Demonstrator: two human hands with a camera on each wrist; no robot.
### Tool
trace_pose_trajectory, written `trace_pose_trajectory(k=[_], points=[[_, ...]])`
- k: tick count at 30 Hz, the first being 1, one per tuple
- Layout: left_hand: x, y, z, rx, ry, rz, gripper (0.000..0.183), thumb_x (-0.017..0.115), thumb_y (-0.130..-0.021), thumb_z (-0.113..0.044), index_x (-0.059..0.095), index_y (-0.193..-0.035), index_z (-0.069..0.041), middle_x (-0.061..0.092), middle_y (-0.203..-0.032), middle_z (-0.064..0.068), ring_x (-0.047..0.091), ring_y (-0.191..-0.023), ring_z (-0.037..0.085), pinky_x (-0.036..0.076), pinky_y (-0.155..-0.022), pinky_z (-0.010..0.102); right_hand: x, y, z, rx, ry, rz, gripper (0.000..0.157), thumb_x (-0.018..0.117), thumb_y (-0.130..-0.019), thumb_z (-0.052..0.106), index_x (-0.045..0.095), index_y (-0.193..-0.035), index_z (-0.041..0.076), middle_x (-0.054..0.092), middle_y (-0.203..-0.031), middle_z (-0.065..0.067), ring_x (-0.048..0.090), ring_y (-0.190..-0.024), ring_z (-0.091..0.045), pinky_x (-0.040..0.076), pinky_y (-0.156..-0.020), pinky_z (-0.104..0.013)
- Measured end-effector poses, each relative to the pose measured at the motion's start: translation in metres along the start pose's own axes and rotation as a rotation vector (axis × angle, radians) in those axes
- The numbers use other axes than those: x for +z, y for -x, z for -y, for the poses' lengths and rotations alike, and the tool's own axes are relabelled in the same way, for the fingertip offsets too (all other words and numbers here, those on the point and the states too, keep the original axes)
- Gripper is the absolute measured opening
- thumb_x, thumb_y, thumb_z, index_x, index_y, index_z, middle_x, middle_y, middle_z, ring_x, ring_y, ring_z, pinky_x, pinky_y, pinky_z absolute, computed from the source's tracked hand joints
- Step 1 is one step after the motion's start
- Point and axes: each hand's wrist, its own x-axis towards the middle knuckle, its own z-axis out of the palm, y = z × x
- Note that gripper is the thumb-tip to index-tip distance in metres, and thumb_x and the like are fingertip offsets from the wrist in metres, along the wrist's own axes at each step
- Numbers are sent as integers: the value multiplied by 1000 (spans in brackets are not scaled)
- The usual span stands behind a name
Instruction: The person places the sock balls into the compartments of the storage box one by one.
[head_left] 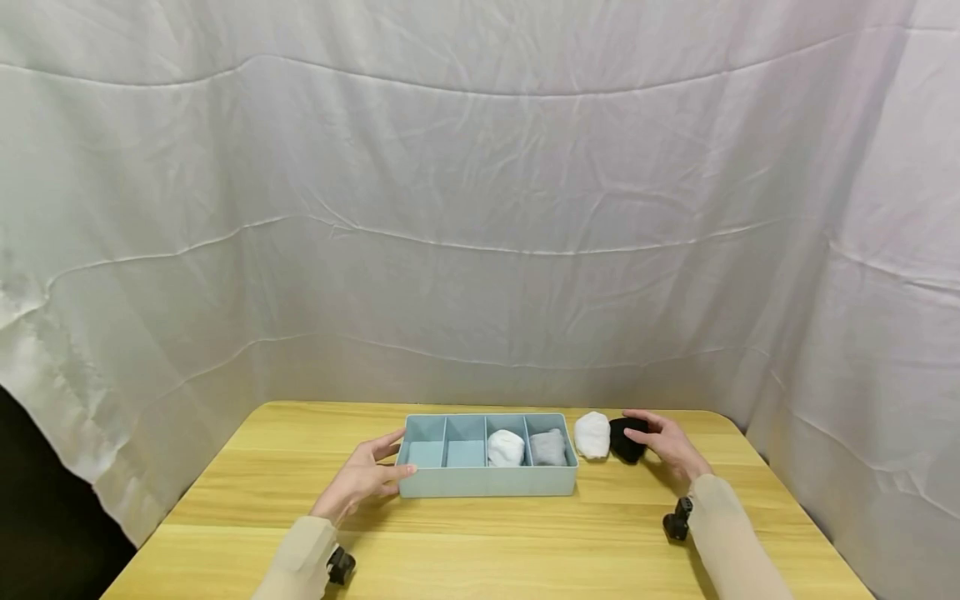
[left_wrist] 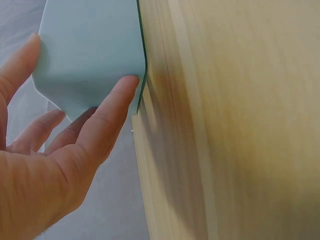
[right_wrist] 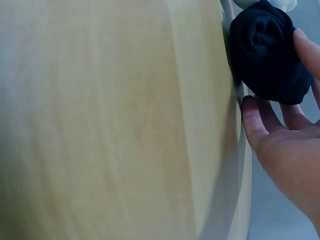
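Observation:
A light-blue divided storage box point(head_left: 487, 482) stands on the table, its compartments in a row. My left hand point(head_left: 365, 477) holds its left end, with the thumb on the front wall and fingers at the end wall; the left wrist view shows the fingertips touching the box point(left_wrist: 90, 50). A rolled white sock point(head_left: 506, 448) sits in the third compartment from the left and a rolled grey sock point(head_left: 548, 448) in the rightmost. Right of the box, my right hand point(head_left: 670, 443) grips a rolled black sock point(head_left: 627, 442) between thumb and fingers, also seen in the right wrist view.
Another rolled white sock point(head_left: 592, 435) lies between the box and the black sock, close to both. The two left compartments hold nothing. The wooden table point(head_left: 480, 550) has rounded back corners, and a pale grey curtain point(head_left: 480, 292) hangs behind and beside it.

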Motion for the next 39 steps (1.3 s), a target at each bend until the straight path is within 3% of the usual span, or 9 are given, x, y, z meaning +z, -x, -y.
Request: trace_pose_trajectory(k=[3,9,13,19,22,26,33,36,39], points=[[0,0,0,-1,0,2,82,79,-83,-15,36,-153,-12,35,-151,30,57,-120,43,57,-86,52,2,1,0,16,-21,3,61,66,-95,29,44,-146,2,43,-148,-26,48,-129,-37,37,-110,-46],[1,1,0,3,-2,0,79,77,-85,-12,36,-152,-12,35,-151,31,58,-119,43,56,-86,54,3,2,0,77,-133,-14,56,64,-96,20,44,-145,0,45,-145,-26,57,-110,-14,47,-93,-26],[1,1,0,3,6,11,82,78,-84,-13,35,-153,-11,34,-151,32,58,-119,43,56,-87,55,0,4,-4,64,-162,-25,53,63,-97,16,45,-143,-3,49,-141,-24,59,-100,-4,51,-86,-21],[0,-2,0,8,24,33,84,79,-83,-16,34,-153,-12,33,-152,31,61,-116,38,57,-86,51,-9,11,-6,108,-375,2,45,64,-96,15,52,-139,8,55,-124,-3,62,-97,-5,54,-85,-23],[-1,-2,0,-1,22,26,84,80,-82,-18,35,-153,-13,34,-152,30,63,-114,34,58,-84,47,-13,14,-4,111,-476,16,39,65,-96,16,56,-134,14,53,-121,0,63,-98,-7,54,-85,-25],[-2,-1,0,-4,16,27,85,81,-82,-19,35,-153,-13,33,-153,30,61,-116,37,58,-85,48,-17,16,-1,74,-433,6,36,64,-96,17,58,-132,14,53,-121,-1,63,-94,-7,55,-79,-25],[-1,-2,0,11,23,25,84,80,-82,-15,35,-153,-12,34,-151,31,61,-116,37,57,-86,51,-18,16,6,42,-358,-1,58,63,-97,22,42,-145,-1,54,-120,6,63,-99,-3,55,-86,-24],[-1,-2,1,7,22,23,84,80,-82,-15,35,-153,-12,34,-152,32,61,-116,38,57,-85,51,-16,16,12,36,-344,-1,60,65,-96,23,42,-145,-3,57,-117,7,59,-79,-2,53,-68,-19],[0,-1,2,8,16,21,84,80,-82,-17,34,-153,-12,33,-152,32,60,-118,40,57,-86,51,-14,16,18,32,-305,3,59,65,-96,25,45,-144,-1,58,-116,5,43,-57,-4,41,-51,-20]])
